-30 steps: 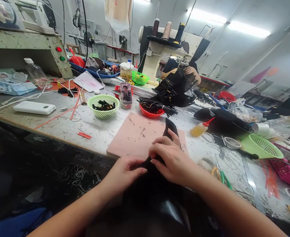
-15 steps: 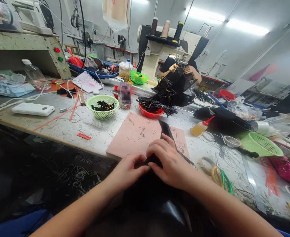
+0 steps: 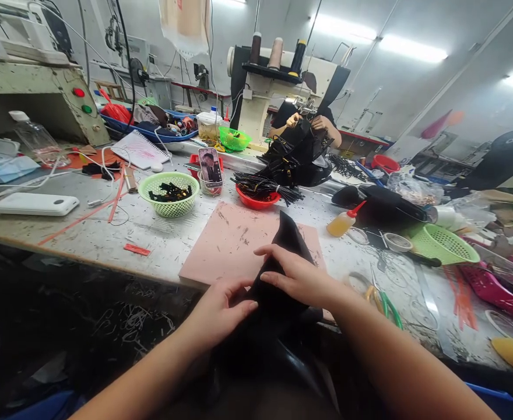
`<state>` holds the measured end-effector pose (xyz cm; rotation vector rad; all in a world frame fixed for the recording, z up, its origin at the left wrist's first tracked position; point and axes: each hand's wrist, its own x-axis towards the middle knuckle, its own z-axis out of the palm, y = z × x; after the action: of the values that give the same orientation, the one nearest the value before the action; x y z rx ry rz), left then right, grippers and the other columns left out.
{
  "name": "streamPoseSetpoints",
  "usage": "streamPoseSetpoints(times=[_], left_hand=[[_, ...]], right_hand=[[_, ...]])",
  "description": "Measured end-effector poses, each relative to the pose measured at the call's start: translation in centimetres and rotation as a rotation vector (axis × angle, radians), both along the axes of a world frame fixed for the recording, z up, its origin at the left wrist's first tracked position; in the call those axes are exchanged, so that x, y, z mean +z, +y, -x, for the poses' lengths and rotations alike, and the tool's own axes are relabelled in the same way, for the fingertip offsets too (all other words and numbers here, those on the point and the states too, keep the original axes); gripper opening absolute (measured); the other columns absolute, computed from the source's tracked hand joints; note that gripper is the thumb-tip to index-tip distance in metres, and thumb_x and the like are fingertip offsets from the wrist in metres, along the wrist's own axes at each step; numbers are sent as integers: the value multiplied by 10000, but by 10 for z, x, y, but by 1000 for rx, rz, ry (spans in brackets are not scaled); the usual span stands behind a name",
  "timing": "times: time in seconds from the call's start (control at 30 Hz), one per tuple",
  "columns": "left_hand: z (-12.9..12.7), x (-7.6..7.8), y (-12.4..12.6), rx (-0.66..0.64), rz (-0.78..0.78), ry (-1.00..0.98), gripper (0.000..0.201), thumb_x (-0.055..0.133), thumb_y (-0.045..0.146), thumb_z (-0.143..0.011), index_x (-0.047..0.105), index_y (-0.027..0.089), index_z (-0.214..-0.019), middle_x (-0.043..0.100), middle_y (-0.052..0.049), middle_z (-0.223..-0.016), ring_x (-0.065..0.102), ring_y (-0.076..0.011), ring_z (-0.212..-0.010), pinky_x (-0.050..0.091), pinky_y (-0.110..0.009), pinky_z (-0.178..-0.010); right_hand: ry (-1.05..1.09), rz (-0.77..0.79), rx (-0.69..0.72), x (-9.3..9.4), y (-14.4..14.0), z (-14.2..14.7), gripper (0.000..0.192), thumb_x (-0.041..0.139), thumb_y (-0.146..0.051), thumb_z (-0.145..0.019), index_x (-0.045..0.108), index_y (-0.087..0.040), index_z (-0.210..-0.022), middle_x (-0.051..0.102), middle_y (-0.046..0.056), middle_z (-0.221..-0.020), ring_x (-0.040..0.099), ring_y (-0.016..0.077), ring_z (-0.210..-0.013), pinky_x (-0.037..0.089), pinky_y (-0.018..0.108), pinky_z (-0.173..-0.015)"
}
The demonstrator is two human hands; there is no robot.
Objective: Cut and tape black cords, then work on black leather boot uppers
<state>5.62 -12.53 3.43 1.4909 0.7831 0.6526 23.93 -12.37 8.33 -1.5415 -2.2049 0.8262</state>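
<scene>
The person's left hand and right hand both hold a black leather piece at the near edge of the table. The left hand pinches its near end with the fingertips. The right hand lies on top of it, fingers bent and pressing it down. The far tip of the black leather piece sticks up and rests over the pink cutting mat, which lies at the near edge of the table. More black material hangs down off the edge toward the person.

Behind the mat stand a green basket with small black bits and a red bowl with thin black strips. A yellow glue bottle lies just right of the mat. Green-handled scissors lie near the right wrist. A white power bank sits near the left end of the table. At the far side, another person's hands hold black material at a sewing machine
</scene>
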Motion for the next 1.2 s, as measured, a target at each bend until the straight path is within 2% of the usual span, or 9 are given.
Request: streamPoseSetpoints(times=[0.13, 0.3, 0.4, 0.5, 0.77, 0.97, 1.03, 1.1, 1.2], left_hand=[[0, 0, -1, 7, -1, -22, 300, 562, 163, -723, 641, 207, -1009, 692, -10, -978, 614, -189, -869, 471, -269, -748], [-2, 0, 2, -11, 43, -46, 276, 561, 202, -710, 612, 179, -981, 682, -24, -916, 610, -196, -839, 471, -272, -699], [-3, 3, 6, -25, -12, 109, 154, 565, 242, -721, 622, 165, -842, 665, -11, -806, 594, -188, -771, 450, -269, -670], [-4, 6, 7, -32, -45, 222, 117, 555, 257, -733, 623, 163, -755, 633, 11, -703, 562, -166, -689, 420, -251, -619], [-7, 0, 7, -19, -41, 114, 78, 562, 235, -694, 582, 160, -682, 563, 27, -640, 510, -143, -646, 396, -233, -595], [-9, 0, 6, 7, -83, 105, 54, 566, 203, -682, 565, 158, -651, 545, 26, -630, 497, -143, -653, 393, -238, -612], [-9, 2, 6, 0, -53, 87, 49, 571, 204, -685, 578, 156, -672, 566, 20, -651, 508, -145, -662, 401, -240, -622], [-10, 2, 6, -7, 1, 71, 111, 571, 260, -713, 595, 152, -712, 585, 9, -674, 516, -148, -659, 410, -244, -616], [-9, 1, 7, 18, -5, 109, 219, 526, 337, -768, 574, 151, -663, 538, 22, -607, 478, -128, -590, 392, -231, -558]], right_hand=[[8, 33, -3, 0, 1, 1, 291, 522, -186, -817, 468, -165, -1102, 561, 86, -1133, 519, 189, -1058, 406, 366, -925], [43, 73, 26, 2, 0, 1, 353, 575, -201, -791, 444, -179, -1118, 545, 77, -1141, 511, 194, -1060, 411, 357, -910], [57, 95, 33, 0, -2, 3, 399, 599, -188, -769, 437, -182, -1133, 540, 74, -1140, 505, 198, -1062, 410, 354, -905], [67, 94, 26, -3, -2, 4, 431, 616, -194, -753, 432, -176, -1143, 533, 76, -1134, 503, 199, -1049, 407, 347, -897], [88, 106, 42, -5, -2, 1, 528, 643, -241, -716, 396, -185, -1180, 506, 64, -1079, 519, 189, -963, 424, 319, -831], [105, 81, -11, -9, -1, 5, 527, 675, -284, -686, 414, -190, -1134, 512, 54, -1052, 518, 196, -950, 424, 328, -829], [134, 66, -33, -11, 1, 4, 446, 620, -335, -745, 427, -174, -1114, 521, 65, -1044, 518, 197, -960, 422, 340, -847], [197, 55, -46, -11, 4, 1, 353, 490, -361, -839, 426, -153, -1117, 530, 85, -1043, 520, 188, -983, 422, 341, -868], [195, -9, -69, -6, 2, -3, 325, 365, -345, -901, 416, -143, -1151, 529, 114, -1118, 509, 182, -1058, 416, 341, -908]])
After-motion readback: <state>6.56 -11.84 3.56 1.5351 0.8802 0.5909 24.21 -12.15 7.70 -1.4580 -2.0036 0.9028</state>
